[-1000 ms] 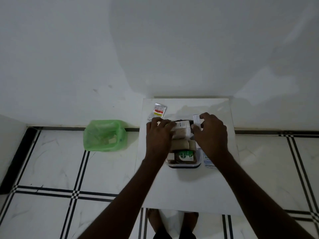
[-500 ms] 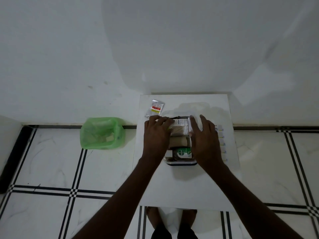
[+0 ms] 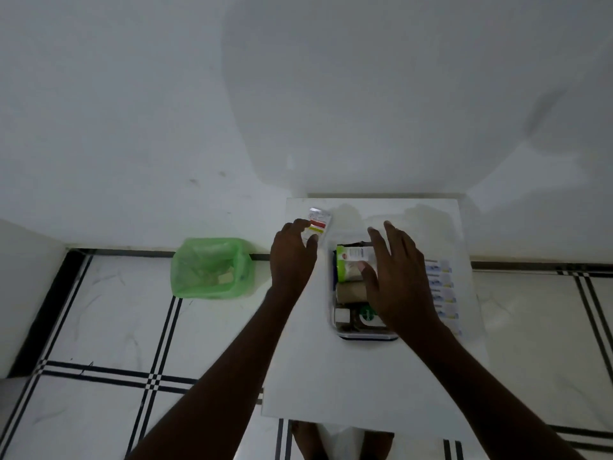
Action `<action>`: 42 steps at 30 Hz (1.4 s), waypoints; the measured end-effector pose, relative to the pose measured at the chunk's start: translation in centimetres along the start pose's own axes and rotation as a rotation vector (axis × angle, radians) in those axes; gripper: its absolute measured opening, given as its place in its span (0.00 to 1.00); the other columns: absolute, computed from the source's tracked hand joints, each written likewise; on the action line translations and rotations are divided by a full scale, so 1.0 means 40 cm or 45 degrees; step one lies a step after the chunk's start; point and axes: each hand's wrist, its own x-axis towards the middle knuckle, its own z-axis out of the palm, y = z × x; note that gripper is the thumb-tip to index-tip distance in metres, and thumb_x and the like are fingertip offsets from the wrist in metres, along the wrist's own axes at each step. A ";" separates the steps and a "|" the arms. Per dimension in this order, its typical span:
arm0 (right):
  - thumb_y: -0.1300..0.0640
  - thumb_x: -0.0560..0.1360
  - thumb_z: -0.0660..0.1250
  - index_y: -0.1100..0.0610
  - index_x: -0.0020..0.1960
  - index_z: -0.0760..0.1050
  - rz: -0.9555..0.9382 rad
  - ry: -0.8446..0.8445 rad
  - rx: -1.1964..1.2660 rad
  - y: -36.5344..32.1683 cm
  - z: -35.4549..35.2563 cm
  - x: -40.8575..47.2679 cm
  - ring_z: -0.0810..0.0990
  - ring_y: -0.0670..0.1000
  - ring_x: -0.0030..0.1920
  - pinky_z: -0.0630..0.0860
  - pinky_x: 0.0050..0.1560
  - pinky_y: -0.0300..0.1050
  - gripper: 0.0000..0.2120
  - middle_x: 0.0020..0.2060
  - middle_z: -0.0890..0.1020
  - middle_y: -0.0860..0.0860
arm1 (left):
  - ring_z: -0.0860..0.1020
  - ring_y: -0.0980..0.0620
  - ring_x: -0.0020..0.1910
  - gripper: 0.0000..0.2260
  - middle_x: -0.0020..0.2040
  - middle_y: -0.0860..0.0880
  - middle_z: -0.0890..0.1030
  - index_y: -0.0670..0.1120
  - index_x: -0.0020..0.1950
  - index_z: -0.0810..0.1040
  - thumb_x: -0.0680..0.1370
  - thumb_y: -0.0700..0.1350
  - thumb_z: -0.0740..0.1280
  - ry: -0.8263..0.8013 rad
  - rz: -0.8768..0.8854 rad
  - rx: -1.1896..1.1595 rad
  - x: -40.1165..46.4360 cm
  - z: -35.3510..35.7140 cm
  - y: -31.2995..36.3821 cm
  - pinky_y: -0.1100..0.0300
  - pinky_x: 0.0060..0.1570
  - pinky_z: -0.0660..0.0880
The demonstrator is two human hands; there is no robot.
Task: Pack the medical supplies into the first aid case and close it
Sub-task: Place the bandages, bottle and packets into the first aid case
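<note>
An open clear first aid case (image 3: 335, 295) with a dark rim sits on the white table (image 3: 335, 376). Inside lie a green-and-white packet (image 3: 351, 255), a tan bandage roll (image 3: 351, 290) and a green-labelled bottle (image 3: 366, 316). My right hand (image 3: 398, 283) hovers flat over the case's right side, fingers spread, holding nothing. My left hand (image 3: 292, 257) reaches up-left, its fingertips touching a small white sachet with red and yellow bands (image 3: 319, 222) at the table's far left. A strip of blue-printed plasters (image 3: 442, 293) lies to the right of the case.
A green plastic-lined bin (image 3: 212, 268) stands on the tiled floor left of the table, against the white wall. The table's near half is bare. My feet show under its front edge.
My left hand left the case and moved up-left onto the sachet. My right hand stayed over the case and spread its fingers wider.
</note>
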 end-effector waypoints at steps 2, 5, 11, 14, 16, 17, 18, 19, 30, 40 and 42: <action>0.45 0.78 0.58 0.58 0.77 0.59 -0.081 -0.072 -0.082 -0.024 0.011 0.029 0.60 0.63 0.76 0.60 0.74 0.62 0.31 0.76 0.62 0.61 | 0.78 0.39 0.56 0.18 0.57 0.40 0.80 0.42 0.65 0.76 0.77 0.47 0.70 -0.161 -0.113 0.172 0.049 0.018 -0.035 0.48 0.54 0.75; 0.40 0.77 0.54 0.57 0.77 0.60 -0.137 -0.185 -0.211 -0.052 0.040 0.068 0.60 0.63 0.76 0.55 0.75 0.66 0.33 0.76 0.64 0.61 | 0.76 0.38 0.58 0.23 0.58 0.39 0.77 0.41 0.65 0.73 0.76 0.52 0.71 -0.257 -0.143 0.340 0.092 0.054 -0.064 0.46 0.53 0.75; 0.39 0.75 0.55 0.58 0.75 0.64 -0.147 -0.178 -0.292 -0.067 0.060 0.081 0.65 0.64 0.74 0.56 0.73 0.68 0.34 0.73 0.68 0.62 | 0.79 0.41 0.54 0.21 0.55 0.41 0.81 0.41 0.59 0.76 0.71 0.47 0.77 -0.163 -0.265 0.171 0.113 0.097 -0.086 0.52 0.50 0.74; 0.40 0.75 0.55 0.58 0.74 0.64 -0.145 -0.145 -0.273 -0.054 0.048 0.073 0.66 0.64 0.73 0.57 0.73 0.69 0.33 0.73 0.69 0.62 | 0.83 0.43 0.46 0.12 0.48 0.44 0.86 0.43 0.50 0.83 0.70 0.45 0.77 -0.083 -0.457 -0.173 0.103 0.053 -0.090 0.56 0.50 0.79; 0.41 0.75 0.54 0.58 0.74 0.64 -0.136 -0.113 -0.250 -0.033 0.038 0.057 0.67 0.64 0.72 0.58 0.72 0.69 0.33 0.72 0.69 0.63 | 0.82 0.46 0.34 0.07 0.39 0.45 0.86 0.44 0.45 0.83 0.71 0.44 0.76 0.001 -0.530 -0.425 0.069 -0.003 -0.074 0.50 0.44 0.82; 0.41 0.75 0.54 0.59 0.74 0.64 -0.125 -0.109 -0.235 -0.019 0.031 0.047 0.66 0.64 0.73 0.58 0.72 0.68 0.33 0.72 0.69 0.63 | 0.80 0.49 0.31 0.05 0.36 0.47 0.84 0.44 0.45 0.83 0.72 0.43 0.76 0.049 -0.532 -0.514 0.043 -0.037 -0.057 0.51 0.39 0.82; 0.42 0.76 0.55 0.59 0.75 0.63 -0.110 -0.108 -0.216 -0.005 0.025 0.037 0.65 0.64 0.73 0.58 0.72 0.67 0.33 0.73 0.68 0.63 | 0.79 0.52 0.29 0.04 0.34 0.48 0.83 0.44 0.45 0.83 0.73 0.42 0.75 0.089 -0.529 -0.588 0.014 -0.070 -0.038 0.54 0.35 0.80; 0.43 0.76 0.57 0.59 0.76 0.62 -0.091 -0.106 -0.179 0.009 0.021 0.027 0.64 0.64 0.74 0.59 0.72 0.66 0.33 0.74 0.66 0.63 | 0.79 0.53 0.29 0.03 0.34 0.49 0.82 0.44 0.45 0.83 0.74 0.42 0.75 0.112 -0.528 -0.655 -0.016 -0.103 -0.015 0.57 0.32 0.79; 0.62 0.78 0.59 0.61 0.72 0.66 0.285 0.157 0.259 0.086 0.010 -0.076 0.78 0.62 0.60 0.77 0.59 0.60 0.22 0.61 0.79 0.63 | 0.85 0.49 0.31 0.13 0.39 0.44 0.87 0.46 0.53 0.79 0.72 0.42 0.77 -0.322 -0.520 -0.516 -0.239 -0.069 0.134 0.60 0.30 0.80; 0.49 0.64 0.77 0.63 0.61 0.66 0.922 -0.106 -0.121 0.213 0.094 -0.104 0.73 0.66 0.55 0.72 0.53 0.61 0.34 0.55 0.73 0.65 | 0.78 0.44 0.52 0.17 0.52 0.46 0.81 0.48 0.62 0.77 0.77 0.53 0.67 -0.076 0.157 0.356 -0.221 -0.042 0.123 0.51 0.45 0.77; 0.53 0.63 0.78 0.63 0.62 0.66 0.976 -0.080 -0.007 0.221 0.091 -0.092 0.72 0.67 0.57 0.72 0.55 0.61 0.34 0.57 0.72 0.65 | 0.71 0.41 0.66 0.26 0.68 0.42 0.74 0.46 0.71 0.72 0.77 0.56 0.64 -0.154 0.313 0.416 -0.222 -0.012 0.118 0.47 0.59 0.74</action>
